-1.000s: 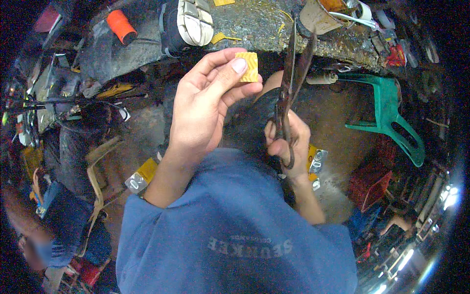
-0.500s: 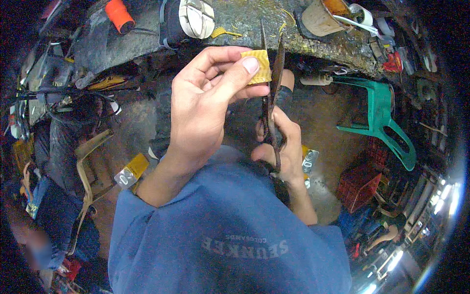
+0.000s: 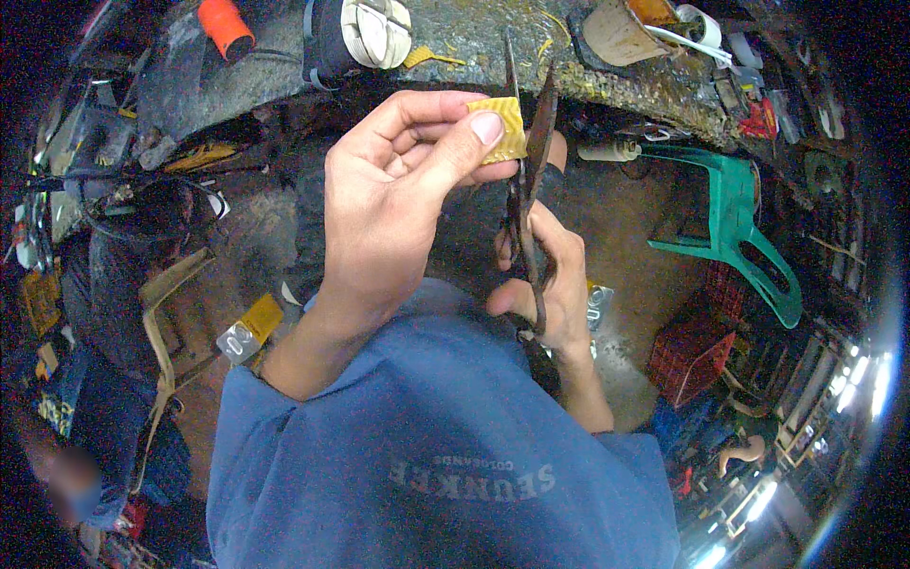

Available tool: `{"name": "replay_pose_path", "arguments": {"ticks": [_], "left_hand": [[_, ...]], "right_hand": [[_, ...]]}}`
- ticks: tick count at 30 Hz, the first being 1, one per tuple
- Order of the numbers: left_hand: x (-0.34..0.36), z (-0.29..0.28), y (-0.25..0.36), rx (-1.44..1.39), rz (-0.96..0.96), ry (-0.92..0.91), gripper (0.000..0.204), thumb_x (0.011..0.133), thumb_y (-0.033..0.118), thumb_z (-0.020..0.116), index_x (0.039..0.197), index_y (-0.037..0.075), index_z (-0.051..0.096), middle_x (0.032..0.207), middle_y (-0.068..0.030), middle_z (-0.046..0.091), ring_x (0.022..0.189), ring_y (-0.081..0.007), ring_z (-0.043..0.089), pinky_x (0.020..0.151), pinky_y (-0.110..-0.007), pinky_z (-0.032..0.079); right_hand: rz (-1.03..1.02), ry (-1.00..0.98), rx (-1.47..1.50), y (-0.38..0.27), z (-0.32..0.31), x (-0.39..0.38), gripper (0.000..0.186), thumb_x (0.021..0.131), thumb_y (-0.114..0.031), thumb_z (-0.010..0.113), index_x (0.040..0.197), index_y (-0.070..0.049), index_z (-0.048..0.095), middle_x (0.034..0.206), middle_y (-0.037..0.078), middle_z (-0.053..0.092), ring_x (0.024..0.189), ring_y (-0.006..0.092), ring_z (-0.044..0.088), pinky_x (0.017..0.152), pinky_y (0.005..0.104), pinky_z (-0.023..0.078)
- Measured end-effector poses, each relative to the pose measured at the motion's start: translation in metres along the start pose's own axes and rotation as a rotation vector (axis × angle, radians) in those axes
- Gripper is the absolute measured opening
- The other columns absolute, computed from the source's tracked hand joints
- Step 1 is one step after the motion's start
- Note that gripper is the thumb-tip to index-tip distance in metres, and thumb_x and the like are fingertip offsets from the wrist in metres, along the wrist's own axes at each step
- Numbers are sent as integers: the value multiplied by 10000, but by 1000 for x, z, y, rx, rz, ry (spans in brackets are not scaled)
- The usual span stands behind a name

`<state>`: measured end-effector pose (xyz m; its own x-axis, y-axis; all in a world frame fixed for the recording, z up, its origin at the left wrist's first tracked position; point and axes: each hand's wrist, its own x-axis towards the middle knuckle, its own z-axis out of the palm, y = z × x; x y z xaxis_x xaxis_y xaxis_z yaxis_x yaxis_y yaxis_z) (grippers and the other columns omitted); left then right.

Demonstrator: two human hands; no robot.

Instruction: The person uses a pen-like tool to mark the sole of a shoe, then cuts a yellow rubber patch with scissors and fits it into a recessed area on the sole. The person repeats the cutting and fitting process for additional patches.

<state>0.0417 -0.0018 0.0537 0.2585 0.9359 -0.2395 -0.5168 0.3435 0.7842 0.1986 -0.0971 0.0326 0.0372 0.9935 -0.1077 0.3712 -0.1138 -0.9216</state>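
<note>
Between thumb and fingers, my left hand (image 3: 393, 180) pinches a small, roughly square yellow piece (image 3: 505, 131) with a wavy ridged pattern. My right hand (image 3: 555, 270) is wrapped round the handles of large dark scissors (image 3: 536, 156), whose worn blades point away from me and stand apart. The piece's right edge lies right beside the left blade; whether they touch I cannot tell. Beyond the hands, on the work surface, sits a shoe (image 3: 377, 33) with a white sole turned up. A yellow scrap (image 3: 431, 58) lies next to it.
The worn workbench (image 3: 275, 85) spans the far side, bearing an orange cylinder (image 3: 226, 28) and a stained bucket (image 3: 616, 33). A green plastic chair (image 3: 730, 204) stands at the right above a red crate (image 3: 692, 360). At the left, a person (image 3: 114, 332) is beside a tan chair (image 3: 161, 322).
The scissor blades have spread slightly wider. The yellow piece stays in my left hand, nearly in the same place; the whole view has shifted a little.
</note>
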Motion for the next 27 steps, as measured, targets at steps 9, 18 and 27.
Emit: {"name": "replay_pose_path", "arguments": {"ticks": [9,18,27], "left_hand": [[-2,1,2,32,-10,10,198,972,28,696,1128,-79,636,1039,-159,724,912,-183,733,839,-310,639],[1,1,-2,115,11,13,185,1002,93,656,1137,-33,661,1055,-132,740,939,-180,734,874,-332,626],[2,-1,-1,39,-8,15,178,970,25,697,1109,-75,648,1009,-151,727,892,-179,736,833,-296,634]], "right_hand": [[-13,5,-13,-2,-4,1,663,488,-240,1037,770,-88,456,702,42,541,658,162,503,623,332,440],[3,31,4,4,1,1,698,445,-263,1043,723,-91,427,664,28,502,623,134,456,585,313,417],[-85,56,-69,10,1,1,745,438,-304,1046,697,-96,378,633,30,443,576,162,420,545,321,397]]}}
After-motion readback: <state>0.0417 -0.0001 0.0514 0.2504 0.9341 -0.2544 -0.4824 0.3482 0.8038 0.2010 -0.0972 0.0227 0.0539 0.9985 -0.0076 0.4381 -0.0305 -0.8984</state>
